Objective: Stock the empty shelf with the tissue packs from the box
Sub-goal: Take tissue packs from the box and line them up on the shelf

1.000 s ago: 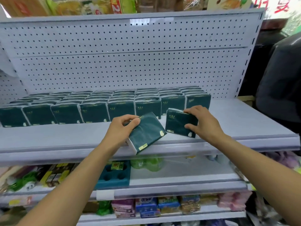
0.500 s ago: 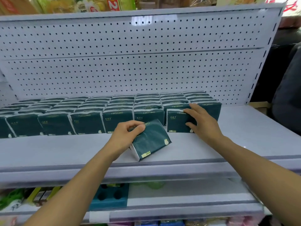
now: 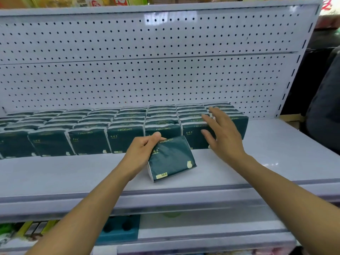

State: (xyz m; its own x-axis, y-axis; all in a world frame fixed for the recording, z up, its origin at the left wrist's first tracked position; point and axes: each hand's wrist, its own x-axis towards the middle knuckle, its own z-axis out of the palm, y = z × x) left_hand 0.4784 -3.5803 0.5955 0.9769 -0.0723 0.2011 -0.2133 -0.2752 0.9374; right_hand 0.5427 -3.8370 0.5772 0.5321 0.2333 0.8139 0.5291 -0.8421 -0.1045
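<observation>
Left hand (image 3: 141,153) fingers clamped on tilted tissue pack (image 3: 171,159); right hand (image 3: 223,135) fingers apart, steadying front row (image 3: 125,138). Stand pack upright, slide flush on shelf (image 3: 276,153).

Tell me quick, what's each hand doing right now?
Left hand: holding a tilted tissue pack on the shelf.
Right hand: open, fingers spread by the rightmost front pack, gripping nothing.

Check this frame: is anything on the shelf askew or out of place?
Only one item: the tissue pack gripped by the left hand sits tilted on the shelf, apart from the upright rows of packs. It looks mid-placement rather than misplaced. The right hand is open by the front row.
</observation>
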